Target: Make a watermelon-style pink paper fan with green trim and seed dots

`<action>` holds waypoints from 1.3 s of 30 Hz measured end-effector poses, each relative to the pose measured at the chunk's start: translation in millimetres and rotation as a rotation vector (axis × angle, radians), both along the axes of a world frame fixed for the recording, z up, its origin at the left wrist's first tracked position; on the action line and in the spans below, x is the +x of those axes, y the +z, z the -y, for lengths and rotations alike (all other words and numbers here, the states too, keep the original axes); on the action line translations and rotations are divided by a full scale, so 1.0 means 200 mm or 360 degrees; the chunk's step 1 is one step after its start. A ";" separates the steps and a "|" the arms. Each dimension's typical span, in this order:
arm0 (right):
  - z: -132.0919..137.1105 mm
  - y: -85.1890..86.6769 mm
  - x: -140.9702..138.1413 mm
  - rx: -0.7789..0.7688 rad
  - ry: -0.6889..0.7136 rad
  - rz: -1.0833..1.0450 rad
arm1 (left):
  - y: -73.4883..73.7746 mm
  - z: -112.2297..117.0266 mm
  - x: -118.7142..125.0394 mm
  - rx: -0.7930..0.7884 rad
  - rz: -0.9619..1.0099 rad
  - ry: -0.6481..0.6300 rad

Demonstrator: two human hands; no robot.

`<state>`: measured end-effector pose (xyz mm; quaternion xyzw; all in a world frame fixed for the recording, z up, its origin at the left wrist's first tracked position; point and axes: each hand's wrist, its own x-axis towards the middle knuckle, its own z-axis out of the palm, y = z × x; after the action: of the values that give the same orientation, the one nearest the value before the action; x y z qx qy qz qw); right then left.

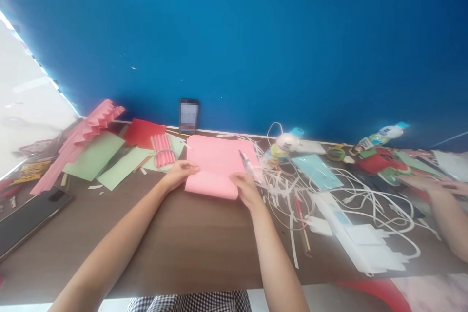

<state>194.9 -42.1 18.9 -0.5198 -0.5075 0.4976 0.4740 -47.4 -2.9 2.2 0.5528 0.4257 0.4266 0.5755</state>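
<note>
Pressing down on a pink sheet of paper, both hands worked at its near edge, which was rolled back into a soft fold. The sheet lay on the brown wooden table, straight ahead of the person and close to the blue wall. The left hand had its fingers curled narrow onto the left end of that fold, pinching the paper. The right hand gripped the right end the same way. A clear pen slanted up just past the right hand's fingers; I couldn't tell whether it was held. Just left of the sheet sat a pink pleated roll in a ring, with pale green sheets and a pink accordion fan beyond. White paper strips and cables tangled to the right, near a light blue card. Far right, a co-worker's hand rested on the table.
</note>
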 end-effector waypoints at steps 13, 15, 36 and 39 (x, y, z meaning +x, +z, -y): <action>-0.01 -0.06 -0.02 0.0167 -0.0040 0.0494 | -0.01 -0.02 -0.01 0.0510 -0.0573 0.0123; -0.01 -0.06 -0.02 0.0170 -0.0003 0.0504 | -0.01 -0.02 -0.01 0.0510 -0.0588 0.0064; -0.05 -0.12 -0.08 0.0001 -0.0242 -0.0422 | -0.02 -0.03 -0.03 0.0062 0.0017 0.0251; -0.05 -0.13 -0.09 0.0013 -0.0238 -0.0482 | -0.03 -0.04 -0.03 -0.0030 0.0055 0.0251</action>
<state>176.6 -31.7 -6.3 -0.4732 -0.3922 0.5316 0.5828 -53.4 4.3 -3.1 0.5048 0.4619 0.4759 0.5525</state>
